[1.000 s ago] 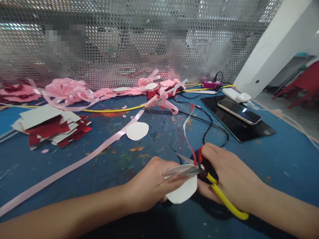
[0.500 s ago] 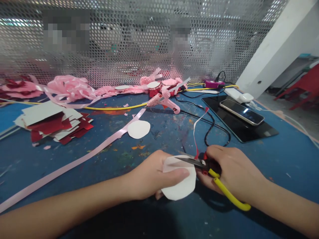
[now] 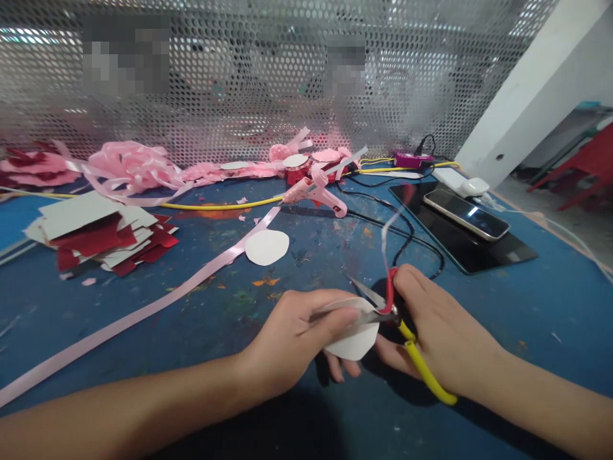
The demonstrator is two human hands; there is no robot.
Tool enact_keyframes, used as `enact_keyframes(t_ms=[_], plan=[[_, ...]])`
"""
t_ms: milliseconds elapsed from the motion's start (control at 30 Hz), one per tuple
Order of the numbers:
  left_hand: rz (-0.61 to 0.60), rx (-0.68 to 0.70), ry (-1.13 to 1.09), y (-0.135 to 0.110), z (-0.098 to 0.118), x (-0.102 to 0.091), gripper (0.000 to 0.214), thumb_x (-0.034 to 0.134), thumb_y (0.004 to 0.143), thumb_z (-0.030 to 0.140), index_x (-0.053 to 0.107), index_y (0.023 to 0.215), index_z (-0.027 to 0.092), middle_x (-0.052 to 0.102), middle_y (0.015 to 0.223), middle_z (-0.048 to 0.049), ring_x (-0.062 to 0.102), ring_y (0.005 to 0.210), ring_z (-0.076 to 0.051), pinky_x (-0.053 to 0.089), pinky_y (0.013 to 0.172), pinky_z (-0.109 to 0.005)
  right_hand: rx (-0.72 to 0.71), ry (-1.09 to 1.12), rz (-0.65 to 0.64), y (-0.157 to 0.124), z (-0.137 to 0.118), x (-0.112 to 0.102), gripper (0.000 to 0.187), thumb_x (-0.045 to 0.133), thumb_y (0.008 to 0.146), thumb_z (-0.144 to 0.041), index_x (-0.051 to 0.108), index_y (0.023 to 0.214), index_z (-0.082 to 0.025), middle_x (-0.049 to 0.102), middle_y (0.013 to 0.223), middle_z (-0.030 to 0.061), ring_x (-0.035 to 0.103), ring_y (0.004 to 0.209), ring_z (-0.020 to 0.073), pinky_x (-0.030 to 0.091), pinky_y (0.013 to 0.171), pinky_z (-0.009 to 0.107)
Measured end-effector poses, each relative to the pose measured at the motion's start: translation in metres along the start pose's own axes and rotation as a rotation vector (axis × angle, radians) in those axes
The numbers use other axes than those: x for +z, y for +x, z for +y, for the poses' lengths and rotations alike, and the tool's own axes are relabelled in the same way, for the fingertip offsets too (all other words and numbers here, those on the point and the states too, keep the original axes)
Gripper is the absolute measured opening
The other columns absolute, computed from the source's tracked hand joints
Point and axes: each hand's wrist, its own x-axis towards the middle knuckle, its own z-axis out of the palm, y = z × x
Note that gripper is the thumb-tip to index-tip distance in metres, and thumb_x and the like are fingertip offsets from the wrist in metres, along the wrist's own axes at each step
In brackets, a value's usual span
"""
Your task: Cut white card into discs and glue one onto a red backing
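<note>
My left hand (image 3: pixel 304 335) pinches a roundish piece of white card (image 3: pixel 353 345) between thumb and fingers. In my right hand (image 3: pixel 438 332) are scissors (image 3: pixel 424 374) with yellow-covered handles, their blades apart and set at the card's upper right edge. A thin curling strip (image 3: pixel 384 239), red on one side and white on the other, rises from the blades. Beyond my left hand a second white card disc (image 3: pixel 267 248) lies flat on the blue table (image 3: pixel 191 338), touching a pink ribbon (image 3: pixel 186 287).
A pink glue gun (image 3: pixel 316 191) rests behind the disc. Cut red and white card (image 3: pixel 100 233) is stacked at left, with bunched pink ribbon (image 3: pixel 136 166) behind. At right, a phone (image 3: pixel 467 214) lies on a black tablet (image 3: pixel 498 255). A perforated metal panel (image 3: pixel 268 83) stands at the back.
The scissor blades have opened wider and the card has turned and tilted in my left hand. The thin strip has lifted and shifted a little to the right.
</note>
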Motion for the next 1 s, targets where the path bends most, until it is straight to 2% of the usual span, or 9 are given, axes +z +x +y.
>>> enact_keyframes(t_ms=[100, 200, 433, 600, 733, 867, 1000], plan=[[-0.001, 0.022, 0.167, -0.001, 0.003, -0.003, 0.026, 0.053, 0.085, 0.034, 0.069, 0.081, 0.014, 0.064, 0.056, -0.0023, 0.06, 0.046, -0.012, 0.049, 0.045, -0.019, -0.037, 0.027, 0.0, -0.003, -0.001, 0.001, 0.024, 0.055, 0.07, -0.034, 0.038, 0.081, -0.021, 0.047, 0.08, 0.005, 0.048, 0.069, 0.0183, 0.041, 0.059, 0.03], [0.006, 0.052, 0.244, -0.001, 0.003, -0.004, 0.026, 0.053, 0.085, 0.033, 0.071, 0.077, 0.016, 0.065, 0.057, -0.0016, 0.06, 0.046, -0.011, 0.05, 0.047, -0.019, -0.036, 0.035, 0.001, -0.005, -0.002, 0.001, 0.023, 0.055, 0.07, -0.034, 0.037, 0.077, -0.022, 0.046, 0.077, 0.0033, 0.047, 0.066, 0.0173, 0.04, 0.057, 0.029], [0.069, 0.155, 0.275, -0.003, 0.004, -0.005, 0.021, 0.053, 0.084, 0.026, 0.074, 0.086, 0.022, 0.065, 0.057, -0.0001, 0.06, 0.045, -0.011, 0.049, 0.046, -0.017, 0.054, -0.056, -0.032, -0.004, -0.003, -0.002, 0.016, 0.052, 0.072, -0.03, 0.038, 0.07, -0.022, 0.049, 0.067, 0.0005, 0.046, 0.052, 0.0133, 0.034, 0.049, 0.025], [0.065, 0.133, 0.285, -0.003, 0.002, -0.007, 0.021, 0.052, 0.085, 0.027, 0.073, 0.086, 0.022, 0.067, 0.059, -0.0002, 0.062, 0.046, -0.012, 0.051, 0.047, -0.018, 0.024, -0.129, -0.034, -0.003, 0.0, -0.005, 0.013, 0.049, 0.073, -0.028, 0.04, 0.067, -0.021, 0.051, 0.062, 0.0009, 0.049, 0.05, 0.0141, 0.034, 0.049, 0.025], [0.063, 0.096, 0.206, -0.001, 0.001, -0.005, 0.018, 0.054, 0.083, 0.025, 0.07, 0.082, 0.019, 0.067, 0.056, 0.0001, 0.062, 0.045, -0.011, 0.05, 0.045, -0.017, 0.017, -0.156, -0.043, -0.001, 0.004, -0.007, 0.014, 0.049, 0.073, -0.03, 0.043, 0.064, -0.021, 0.053, 0.059, 0.0013, 0.048, 0.046, 0.0137, 0.032, 0.046, 0.025], [0.104, 0.039, -0.01, 0.002, 0.001, -0.003, 0.013, 0.06, 0.079, 0.027, 0.064, 0.079, 0.015, 0.063, 0.051, 0.0008, 0.06, 0.041, -0.012, 0.045, 0.035, -0.015, -0.011, -0.193, -0.023, 0.002, 0.009, -0.008, 0.019, 0.048, 0.075, -0.035, 0.043, 0.062, -0.022, 0.051, 0.054, 0.0001, 0.049, 0.045, 0.0151, 0.03, 0.045, 0.026], [0.144, 0.051, -0.114, 0.005, 0.001, -0.004, 0.017, 0.066, 0.075, 0.03, 0.063, 0.082, 0.014, 0.063, 0.052, 0.0009, 0.058, 0.038, -0.011, 0.04, 0.03, -0.014, 0.041, -0.169, -0.012, 0.005, 0.012, -0.008, 0.025, 0.049, 0.075, -0.04, 0.039, 0.061, -0.022, 0.05, 0.054, -0.0008, 0.047, 0.046, 0.014, 0.03, 0.047, 0.025]])
